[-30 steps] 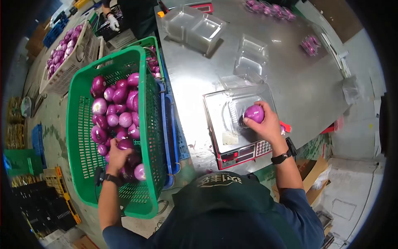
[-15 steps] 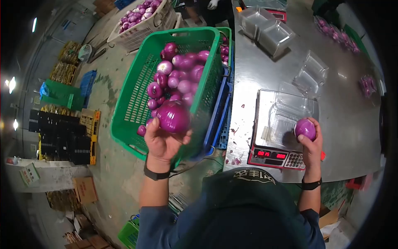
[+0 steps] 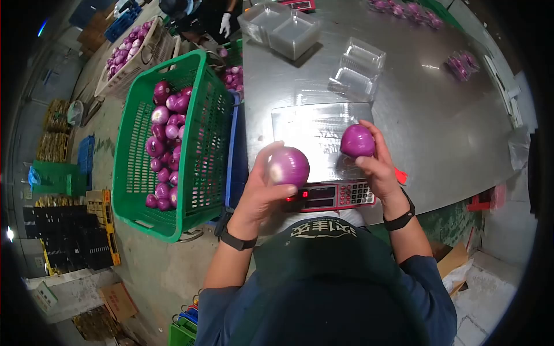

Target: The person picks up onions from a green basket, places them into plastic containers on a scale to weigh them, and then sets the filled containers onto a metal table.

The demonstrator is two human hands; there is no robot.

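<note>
Steel counter [image 3: 427, 109] gleaming under overhead light; stained concrete floor [image 3: 156, 265] stretching left, black crates [image 3: 69, 236] and cardboard boxes [image 3: 118, 300] sitting there.

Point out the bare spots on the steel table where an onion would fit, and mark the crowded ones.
Free: the wide steel table stretch right of the scale, between the open clamshell and the wrapped packs. Crowded: the scale, under the left hand and right hand, each holding an onion; the far edge with stacked trays; the green basket.
</note>
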